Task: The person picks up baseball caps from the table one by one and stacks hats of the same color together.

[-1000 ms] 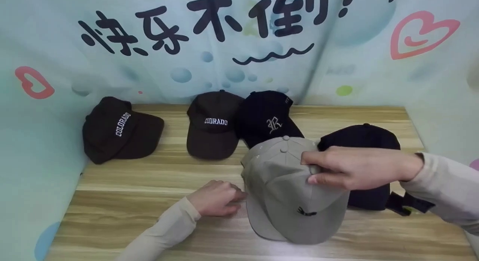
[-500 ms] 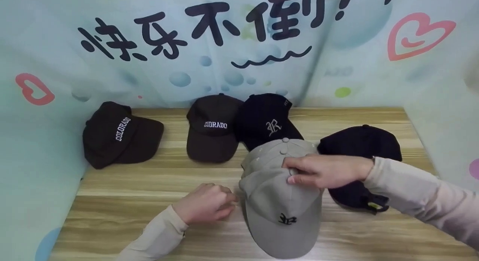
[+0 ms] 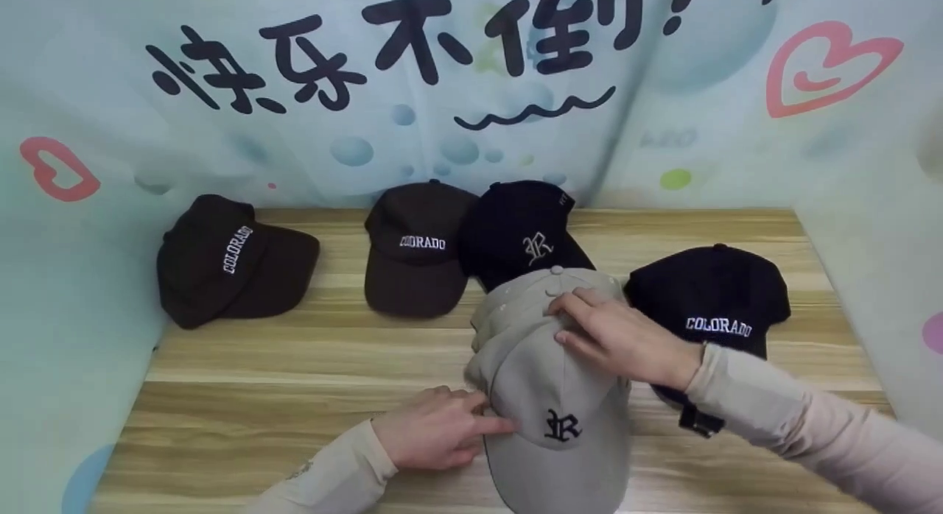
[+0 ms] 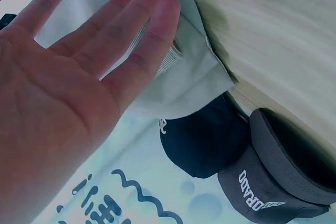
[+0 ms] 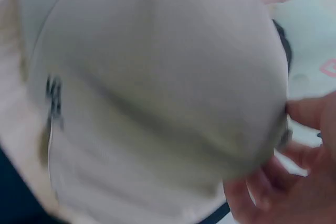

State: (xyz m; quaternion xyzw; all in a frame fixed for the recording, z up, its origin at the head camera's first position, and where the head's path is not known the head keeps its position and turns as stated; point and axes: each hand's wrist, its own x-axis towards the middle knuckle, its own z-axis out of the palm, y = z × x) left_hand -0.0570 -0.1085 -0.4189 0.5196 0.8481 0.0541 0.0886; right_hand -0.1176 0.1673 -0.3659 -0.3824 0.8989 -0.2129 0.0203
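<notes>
Grey R-logo cap (image 3: 560, 411), my five o'clock, overlapping grey caps (image 3: 507, 302). Left hand (image 3: 436, 429) fingers straight; right hand (image 3: 630, 344) pinching or resting, I can't tell. Lopsided push might skew nesting.

Counter (image 3: 295, 359): striped pale wood. Behind and at both sides, light-blue sheeting (image 3: 309, 171) printed with black characters (image 3: 405, 10), bubbles (image 3: 352, 152), pink hearts (image 3: 775, 87).

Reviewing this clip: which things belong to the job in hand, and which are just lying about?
Apparently in the job:
- front grey cap
- grey caps behind it
- left hand, at its side
- right hand, at its crown

Apparently lying about, untouched:
- two brown COLORADO caps
- black R cap
- black COLORADO cap
</notes>
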